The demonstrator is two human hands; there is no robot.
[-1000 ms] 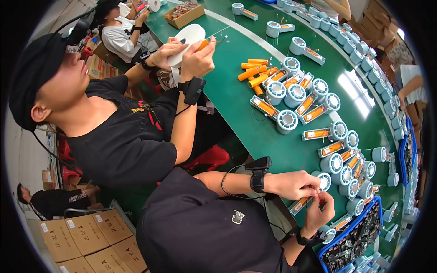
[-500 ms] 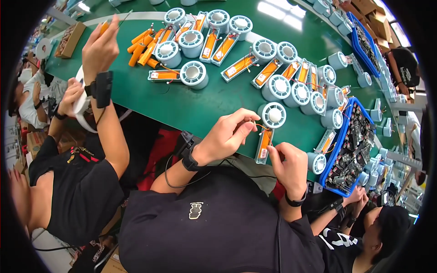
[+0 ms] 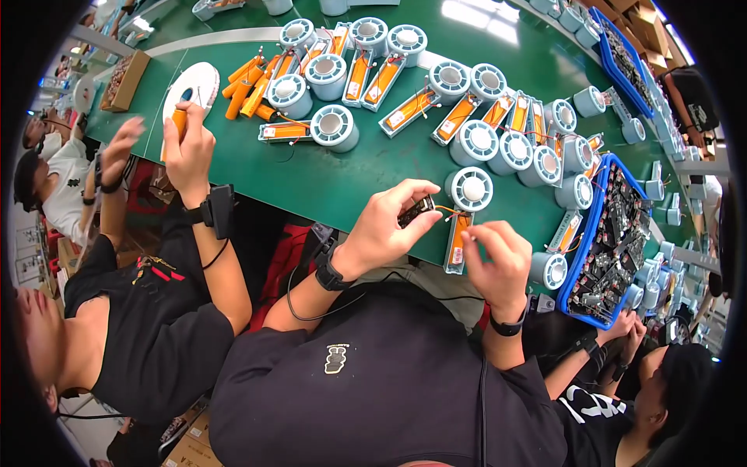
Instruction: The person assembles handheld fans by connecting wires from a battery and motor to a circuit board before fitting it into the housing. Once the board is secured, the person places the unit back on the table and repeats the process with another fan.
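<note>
My left hand [image 3: 389,223] is closed around a small black circuit board [image 3: 416,210], near the table's front edge. Thin red and yellow wires [image 3: 447,210] run from the board toward a light-blue housing [image 3: 471,189] with a round, vented head. The housing's narrow tray holds an orange battery pack [image 3: 459,240] and points toward me. My right hand [image 3: 502,261] is beside this tray, thumb and fingertips pinched near the wires. Whatever lies between those fingertips is too small to make out.
Similar housings [image 3: 475,140] with batteries crowd the green table [image 3: 373,167]. To the right sits a blue basket [image 3: 562,300] of circuit boards. Loose orange batteries [image 3: 245,86] lie far left, near a co-worker's hand [image 3: 189,152] and a white roll [image 3: 204,78]. Another person works at right.
The circuit board now shows in my left hand, turned into view. My right hand's fingertips have risen from the tray's near end toward the wires. The left co-worker's white roll now rests on the table.
</note>
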